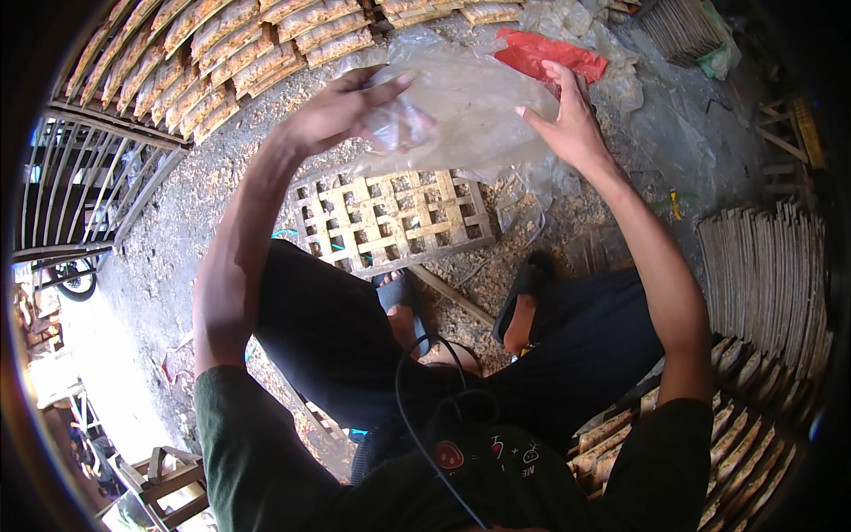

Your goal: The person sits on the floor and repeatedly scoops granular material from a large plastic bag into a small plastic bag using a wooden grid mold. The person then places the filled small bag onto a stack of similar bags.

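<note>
A clear plastic sheet (474, 102) spreads in front of me, over the far edge of a woven bamboo-lattice tray (399, 217). My left hand (341, 111) is closed on its left side, where the plastic bunches up in shiny folds; the fingers are a little smeared by motion. At the sheet's right side is my right hand (574, 124), thumb and fingers spread apart, with no grip on the plastic that I can make out. Just beyond its fingertips lies a piece of red plastic (551, 55).
Rows of filled, plastic-wrapped slabs (239, 44) stand at the far left. More slatted slabs (745, 434) lie at the near right, beside a stack of thin grey boards (762, 284). A wooden stick (452, 295) lies between my feet. A slatted rack (89, 177) stands left.
</note>
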Demonstrator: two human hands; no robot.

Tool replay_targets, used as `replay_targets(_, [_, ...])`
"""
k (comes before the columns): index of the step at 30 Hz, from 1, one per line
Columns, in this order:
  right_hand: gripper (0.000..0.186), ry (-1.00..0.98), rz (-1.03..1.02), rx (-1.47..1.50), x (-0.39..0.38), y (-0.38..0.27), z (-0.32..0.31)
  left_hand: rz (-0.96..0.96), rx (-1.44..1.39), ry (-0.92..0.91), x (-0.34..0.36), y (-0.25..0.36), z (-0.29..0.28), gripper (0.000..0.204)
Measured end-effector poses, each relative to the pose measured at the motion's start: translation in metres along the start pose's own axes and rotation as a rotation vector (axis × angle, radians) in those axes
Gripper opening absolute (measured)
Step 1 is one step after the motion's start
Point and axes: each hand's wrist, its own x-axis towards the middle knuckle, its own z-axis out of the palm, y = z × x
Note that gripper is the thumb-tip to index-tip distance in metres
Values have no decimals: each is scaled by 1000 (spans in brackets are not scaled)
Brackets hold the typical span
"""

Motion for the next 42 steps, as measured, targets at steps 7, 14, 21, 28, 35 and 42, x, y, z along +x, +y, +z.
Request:
replay_targets(7, [107, -214, 143, 354, -17, -98, -15, 90, -771, -169, 24, 35, 71, 51])
replay_targets(14, [140, -226, 126, 309, -32, -86, -3, 304, -981, -152, 31, 53, 96, 58])
replay_targets(21, [98, -218, 118, 276, -41, -82, 7, 429, -1067, -82, 38, 51, 74, 55])
replay_targets(28, [36, 98, 372, 790, 8, -42, -46, 413, -936, 128, 19, 54, 27, 61])
replay_targets(35, [41, -3, 436, 1272, 21, -49, -85, 392, 93, 371, 25, 31, 19, 119])
replay_targets(42, [44, -193, 500, 1313, 21, -39, -82, 541, 529, 278, 65, -3, 37, 135])
